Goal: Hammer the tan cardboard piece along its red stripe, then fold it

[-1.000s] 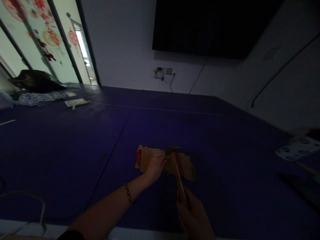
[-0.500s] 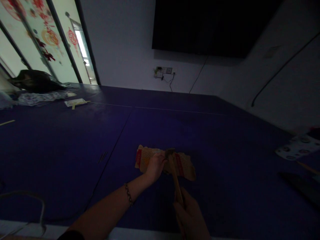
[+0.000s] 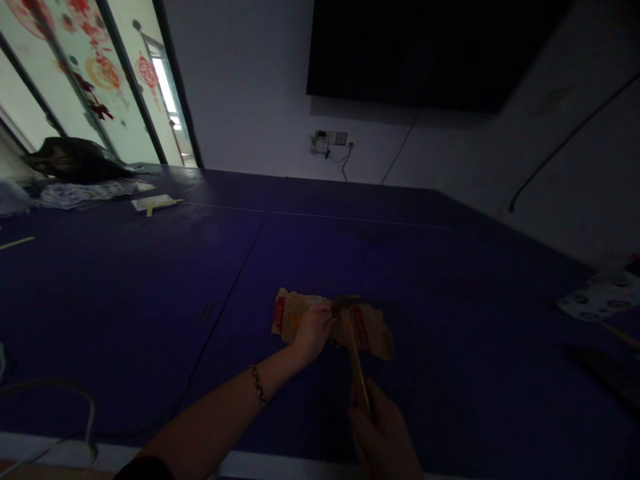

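My right hand is wrapped round the wooden handle of a hammer. The dark hammer head is over the middle of a torn piece of brown cardboard with red bands, close to my left fingertips. My left hand, with a bracelet on its wrist, rests on the cardboard with its fingers pinched together; what they hold is too small and dark to make out. Several thin dark rods lie on the blue table to the left of the cardboard.
The blue table reaches the wall. At the back left are a black bag and a small white tray. A pale cable curves at the front left. A patterned item and a dark flat object lie at the right.
The hammer head has shifted slightly to the right and looks a little tilted. My left hand stays on the cardboard. The whole view has shifted slightly.
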`<action>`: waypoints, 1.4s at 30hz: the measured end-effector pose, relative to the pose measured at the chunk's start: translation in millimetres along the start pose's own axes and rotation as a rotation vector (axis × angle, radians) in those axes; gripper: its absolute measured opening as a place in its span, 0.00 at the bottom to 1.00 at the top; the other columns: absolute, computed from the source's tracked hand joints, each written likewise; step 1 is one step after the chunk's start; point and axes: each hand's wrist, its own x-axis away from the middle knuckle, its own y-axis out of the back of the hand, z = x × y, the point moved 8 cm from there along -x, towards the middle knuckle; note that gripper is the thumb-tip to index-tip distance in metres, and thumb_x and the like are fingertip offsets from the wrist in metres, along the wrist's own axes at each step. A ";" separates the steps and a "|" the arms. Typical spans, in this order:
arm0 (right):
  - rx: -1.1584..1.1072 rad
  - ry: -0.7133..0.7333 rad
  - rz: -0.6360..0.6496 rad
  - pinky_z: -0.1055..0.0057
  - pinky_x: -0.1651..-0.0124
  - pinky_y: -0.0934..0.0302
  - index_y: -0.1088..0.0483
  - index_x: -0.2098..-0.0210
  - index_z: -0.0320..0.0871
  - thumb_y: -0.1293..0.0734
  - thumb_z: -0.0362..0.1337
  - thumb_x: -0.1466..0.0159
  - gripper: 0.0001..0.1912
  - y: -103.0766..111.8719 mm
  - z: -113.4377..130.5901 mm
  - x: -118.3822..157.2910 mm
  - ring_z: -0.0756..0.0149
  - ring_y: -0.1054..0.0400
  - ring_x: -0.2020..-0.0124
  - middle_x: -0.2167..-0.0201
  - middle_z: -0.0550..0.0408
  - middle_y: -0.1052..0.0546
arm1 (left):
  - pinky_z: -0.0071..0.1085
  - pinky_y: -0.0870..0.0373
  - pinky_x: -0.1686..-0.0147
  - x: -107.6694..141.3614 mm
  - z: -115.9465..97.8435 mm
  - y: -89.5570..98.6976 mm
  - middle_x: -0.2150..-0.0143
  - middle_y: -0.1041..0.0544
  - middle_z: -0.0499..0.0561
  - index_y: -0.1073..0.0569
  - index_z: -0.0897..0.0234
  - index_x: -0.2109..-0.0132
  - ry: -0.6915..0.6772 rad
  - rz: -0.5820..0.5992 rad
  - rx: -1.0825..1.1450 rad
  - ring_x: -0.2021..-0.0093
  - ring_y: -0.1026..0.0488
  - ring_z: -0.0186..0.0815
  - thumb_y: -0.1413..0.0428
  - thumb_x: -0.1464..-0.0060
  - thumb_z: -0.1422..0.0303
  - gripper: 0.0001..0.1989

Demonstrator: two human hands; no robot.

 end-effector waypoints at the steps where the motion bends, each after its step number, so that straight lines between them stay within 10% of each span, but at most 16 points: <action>1: -0.015 -0.001 -0.007 0.73 0.76 0.45 0.34 0.74 0.42 0.39 0.36 0.51 0.06 0.3 -0.4 0.0 0.68 0.41 0.79 0.82 0.59 0.34 | 0.35 0.34 0.58 0.5 -1.6 0.2 0.66 0.26 0.51 0.28 0.65 0.69 -0.011 0.009 -0.018 0.61 0.30 0.37 0.51 0.49 0.76 0.08; 17: -0.727 -0.094 -0.194 0.81 0.88 0.47 0.34 0.66 0.45 0.28 0.39 0.55 0.18 30.7 -51.9 1.5 0.77 0.43 0.88 0.83 0.65 0.34 | 0.33 0.34 0.58 4.0 -13.8 1.6 0.64 0.27 0.53 0.28 0.67 0.65 -0.078 0.056 -0.239 0.61 0.31 0.37 0.48 0.52 0.78 0.07; 29: -1.255 -0.150 0.179 0.89 0.96 0.63 0.39 0.83 0.43 0.32 0.37 0.49 0.12 41.4 -103.9 -21.3 0.85 0.75 0.95 0.95 0.74 0.56 | 0.36 0.35 0.56 5.4 -15.0 8.9 0.61 0.29 0.53 0.30 0.66 0.62 -0.078 0.011 -0.202 0.58 0.32 0.38 0.46 0.53 0.76 0.08; 42: -1.936 0.148 0.430 0.94 0.92 0.62 0.38 0.75 0.38 0.43 0.25 0.39 0.10 44.4 -59.5 -16.1 0.85 0.58 0.92 0.87 0.72 0.50 | 0.39 0.35 0.55 24.7 -60.4 43.1 0.53 0.34 0.60 0.38 0.67 0.55 -0.425 -0.247 -0.307 0.52 0.35 0.41 0.48 0.49 0.70 0.14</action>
